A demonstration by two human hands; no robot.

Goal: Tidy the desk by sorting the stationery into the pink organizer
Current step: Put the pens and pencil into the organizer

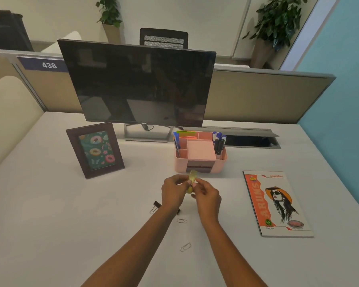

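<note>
The pink organizer (200, 164) stands on the desk in front of the monitor, with blue pens (176, 141) in its left slot, markers (219, 142) in its right slot and sticky notes (187, 133) at the back. Just in front of it, my left hand (173, 193) and my right hand (207, 196) together hold a small yellowish tape roll (192, 177) above the desk. A black binder clip (155, 206) lies by my left wrist. Two paper clips (182, 221) (185, 247) lie between my forearms.
A dark monitor (139, 83) stands at the back. A framed doughnut picture (95, 150) is at the left. A notebook with an orange cover (277, 204) lies at the right. A cable slot (251, 139) is open in the desk behind the organizer.
</note>
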